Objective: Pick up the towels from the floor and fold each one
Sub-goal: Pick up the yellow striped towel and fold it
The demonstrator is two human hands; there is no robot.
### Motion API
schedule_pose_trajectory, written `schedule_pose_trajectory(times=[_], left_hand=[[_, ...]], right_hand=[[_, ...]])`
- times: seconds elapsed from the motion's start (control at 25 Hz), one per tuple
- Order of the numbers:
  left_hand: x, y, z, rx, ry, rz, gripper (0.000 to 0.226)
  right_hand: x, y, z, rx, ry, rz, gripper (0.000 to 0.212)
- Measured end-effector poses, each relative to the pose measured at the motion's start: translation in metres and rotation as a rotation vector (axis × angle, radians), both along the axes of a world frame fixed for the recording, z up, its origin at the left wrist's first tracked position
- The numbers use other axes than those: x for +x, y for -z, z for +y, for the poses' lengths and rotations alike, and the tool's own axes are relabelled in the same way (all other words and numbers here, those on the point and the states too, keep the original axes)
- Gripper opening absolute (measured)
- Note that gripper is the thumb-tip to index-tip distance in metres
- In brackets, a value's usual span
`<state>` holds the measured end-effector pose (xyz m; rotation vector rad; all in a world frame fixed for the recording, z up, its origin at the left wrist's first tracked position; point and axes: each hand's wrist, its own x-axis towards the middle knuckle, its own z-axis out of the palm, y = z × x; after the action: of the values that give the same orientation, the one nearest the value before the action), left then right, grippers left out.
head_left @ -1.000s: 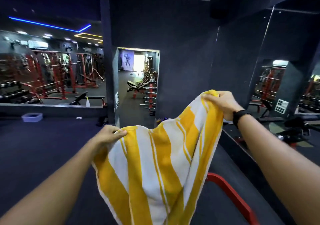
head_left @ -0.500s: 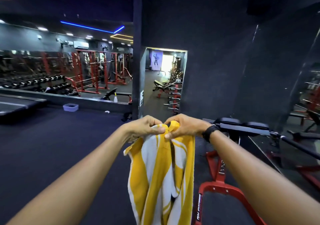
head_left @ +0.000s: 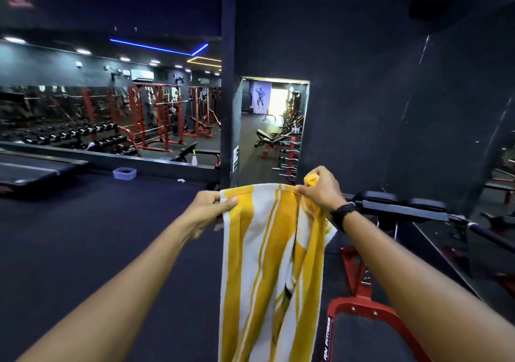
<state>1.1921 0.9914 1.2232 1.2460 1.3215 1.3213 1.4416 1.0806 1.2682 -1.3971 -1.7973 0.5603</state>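
Head view: white lettering on the red bench frame [head_left: 351, 331] reads "RN FITNESS", as far as it shows. A yellow-and-white striped towel [head_left: 267, 264] hangs lengthwise, stripes vertical, above the floor. Left hand [head_left: 207, 211] fingers pinch its top left corner; right hand [head_left: 320, 188] fingers clench the bunched right corner.

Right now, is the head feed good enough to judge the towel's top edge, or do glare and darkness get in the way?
Head view: the towel is well lit and sharp, its top edge clear between the left hand and right hand; the doorway glare is blown out but behind; the floor is dark; wide-angle bending at the edges.
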Motion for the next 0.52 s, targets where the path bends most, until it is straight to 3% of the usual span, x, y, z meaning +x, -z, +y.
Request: schedule_pose_trajectory(times=[0.16,0.28,0.52], left_hand=[[0.054,-0.009,0.02,0.002,-0.042,-0.159,0.013],[0.075,-0.015,0.026,0.006,-0.04,-0.169,0.014],[0.082,-0.01,0.034,0.023,-0.031,0.004,0.024]], right_hand=[[-0.029,-0.001,-0.006,-0.259,-0.063,0.479,0.029],[-0.04,0.009,-0.016,-0.317,-0.203,0.492,0.021],[-0.036,0.027,-0.015,-0.049,-0.26,0.307,0.012]])
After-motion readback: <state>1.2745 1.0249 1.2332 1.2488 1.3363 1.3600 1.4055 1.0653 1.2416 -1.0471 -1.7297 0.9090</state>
